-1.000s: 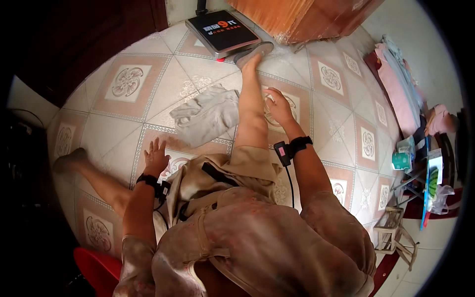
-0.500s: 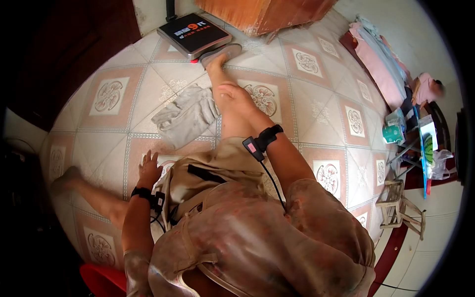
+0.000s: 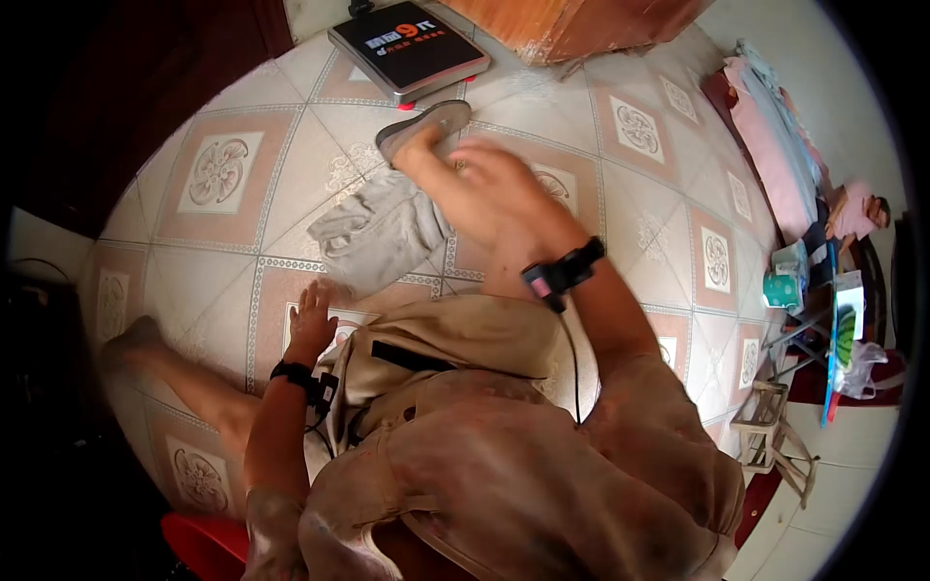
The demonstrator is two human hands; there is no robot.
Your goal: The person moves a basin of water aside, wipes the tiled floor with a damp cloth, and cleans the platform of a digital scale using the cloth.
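Note:
My left hand (image 3: 312, 324) hovers above the tiled floor beside my shorts, its fingers apart and nothing in it. Over my right lower leg, my right hand (image 3: 499, 184) is blurred; its fingers reach forward toward the ankle, and I see nothing held in it. Whether it touches the leg, I cannot tell. A crumpled grey cloth (image 3: 378, 232) lies on the floor between my legs, close to both hands. Each wrist wears a black strap with a small device, the right strap (image 3: 564, 273) having a cable.
A black-topped platform scale (image 3: 409, 48) stands ahead of my right shoe (image 3: 423, 129), near a wooden cabinet (image 3: 581, 29). On the right are a wooden stool (image 3: 765, 416), a blue-edged table (image 3: 831, 339) and a seated person (image 3: 857, 213). Behind my left arm is something red (image 3: 203, 547).
My right foot has drawn back from the scale, and the knee is bent more. My right hand has moved slightly right and up with the leg. The whole view has shifted a little.

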